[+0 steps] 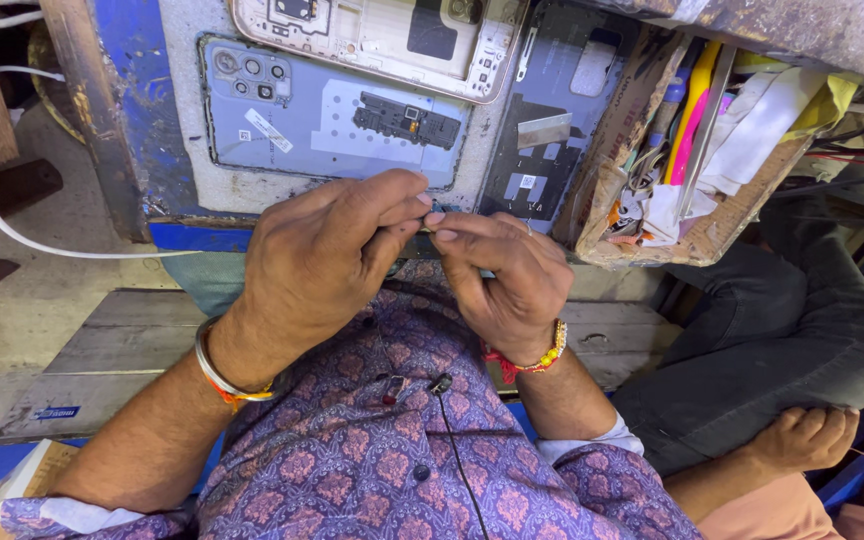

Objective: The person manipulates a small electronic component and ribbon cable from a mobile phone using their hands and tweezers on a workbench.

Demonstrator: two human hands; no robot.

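My left hand (327,255) and my right hand (502,270) meet fingertip to fingertip over the near edge of a worn work board (187,110). Between them they pinch a tiny dark part (436,214), mostly hidden by the fingers. Just beyond the hands lies a pale blue phone back cover (302,125), inside up, with a small black component (407,120) resting on it. Farther back sits a light phone frame (372,40). A dark phone back cover (557,110) lies to the right.
A torn cardboard box (642,230) at the right holds tweezers, pens and papers. A white cable (42,245) crosses the floor at left. Another person's leg in dark trousers (782,340) and hand (802,440) are at the lower right. A wooden plank (122,350) lies beneath me.
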